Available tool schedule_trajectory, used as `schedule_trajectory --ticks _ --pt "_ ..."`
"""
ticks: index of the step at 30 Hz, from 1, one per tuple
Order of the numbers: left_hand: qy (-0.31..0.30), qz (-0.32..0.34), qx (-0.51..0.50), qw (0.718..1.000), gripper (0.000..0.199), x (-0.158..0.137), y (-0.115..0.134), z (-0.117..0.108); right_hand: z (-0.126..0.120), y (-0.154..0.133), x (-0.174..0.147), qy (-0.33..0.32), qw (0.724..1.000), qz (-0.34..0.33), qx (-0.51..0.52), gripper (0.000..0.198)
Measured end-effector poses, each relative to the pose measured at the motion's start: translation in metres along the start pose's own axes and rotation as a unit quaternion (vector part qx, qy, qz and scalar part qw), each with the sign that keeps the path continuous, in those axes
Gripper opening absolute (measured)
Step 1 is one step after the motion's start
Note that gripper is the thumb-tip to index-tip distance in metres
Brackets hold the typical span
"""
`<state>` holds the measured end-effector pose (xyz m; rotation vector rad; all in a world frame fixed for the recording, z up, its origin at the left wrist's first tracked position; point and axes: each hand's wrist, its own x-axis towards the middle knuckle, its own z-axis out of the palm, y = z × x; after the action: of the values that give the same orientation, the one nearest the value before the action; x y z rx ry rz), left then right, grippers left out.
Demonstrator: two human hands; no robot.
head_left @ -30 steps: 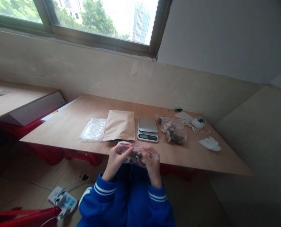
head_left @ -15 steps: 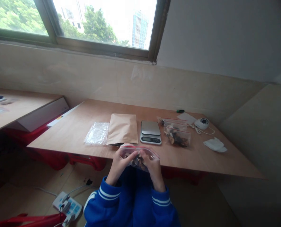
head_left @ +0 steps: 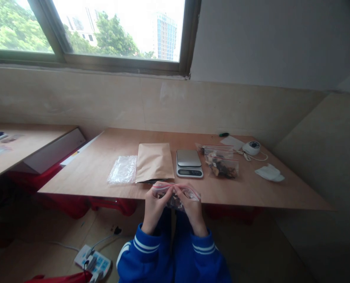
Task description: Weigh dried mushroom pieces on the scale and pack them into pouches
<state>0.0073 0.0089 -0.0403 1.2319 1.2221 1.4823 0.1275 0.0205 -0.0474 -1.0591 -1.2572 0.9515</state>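
Note:
Both hands hold a clear zip bag (head_left: 176,201) with a red strip along its top, at the table's front edge. Dark and pale dried pieces show inside it. My left hand (head_left: 158,200) grips the bag's left side, thumb near the middle of the strip. My right hand (head_left: 190,205) pinches the right part, its thumb meeting the left one at the top. Just beyond lie a brown paper pouch (head_left: 154,162) and a kitchen scale (head_left: 189,163) with a bare metal plate. Right of the scale are filled zip bags (head_left: 222,166). The fingers beneath the bag are hidden.
Clear plastic bags (head_left: 122,169) lie left of the pouch on the wooden table (head_left: 83,173). At the right are a white camera (head_left: 251,147) with its cable and a white crumpled item (head_left: 269,173). A power strip (head_left: 92,261) is on the floor at lower left.
My thumbs have come together at the middle of the red strip, where they were slightly apart before. The view has tilted and shifted a little; the things on the table keep their places.

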Motion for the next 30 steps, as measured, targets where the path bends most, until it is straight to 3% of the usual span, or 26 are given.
schedule_trajectory --ticks 4,7,10,13,16,21,23,27,30 --pt "0.007 -0.018 -0.013 1.000 0.022 0.002 0.004 -0.005 -0.002 0.001 -0.001 -0.034 0.999 0.011 0.010 0.023" --pt "-0.017 -0.059 -0.021 0.998 0.026 0.005 0.007 -0.013 -0.008 0.007 0.001 -0.058 0.997 0.034 0.029 0.035" --pt "-0.035 -0.060 -0.002 0.998 0.031 0.007 0.005 -0.022 -0.018 0.012 0.002 -0.070 0.993 0.074 0.052 0.045" --pt "-0.016 -0.053 0.000 0.998 0.042 0.007 0.001 -0.029 -0.026 0.014 0.003 -0.062 0.992 0.094 0.061 0.051" --pt "-0.006 -0.078 -0.053 0.996 0.051 0.007 0.000 -0.032 -0.030 0.014 0.004 -0.054 0.995 0.070 0.048 0.048" --pt "-0.002 -0.070 -0.066 0.995 0.054 0.006 0.002 -0.032 -0.030 0.009 0.005 -0.025 0.995 0.063 0.079 0.053" --pt "0.024 -0.062 -0.069 0.995 0.053 0.006 0.002 -0.032 -0.030 0.006 0.004 -0.060 0.991 0.074 0.099 0.051" --pt "0.058 -0.066 -0.096 0.992 0.056 0.005 0.002 -0.032 -0.033 0.001 -0.001 -0.191 0.972 0.101 0.091 0.052" --pt "0.015 -0.071 -0.084 0.994 0.062 0.006 0.002 -0.034 -0.040 0.000 -0.003 -0.184 0.975 0.103 0.065 0.045"
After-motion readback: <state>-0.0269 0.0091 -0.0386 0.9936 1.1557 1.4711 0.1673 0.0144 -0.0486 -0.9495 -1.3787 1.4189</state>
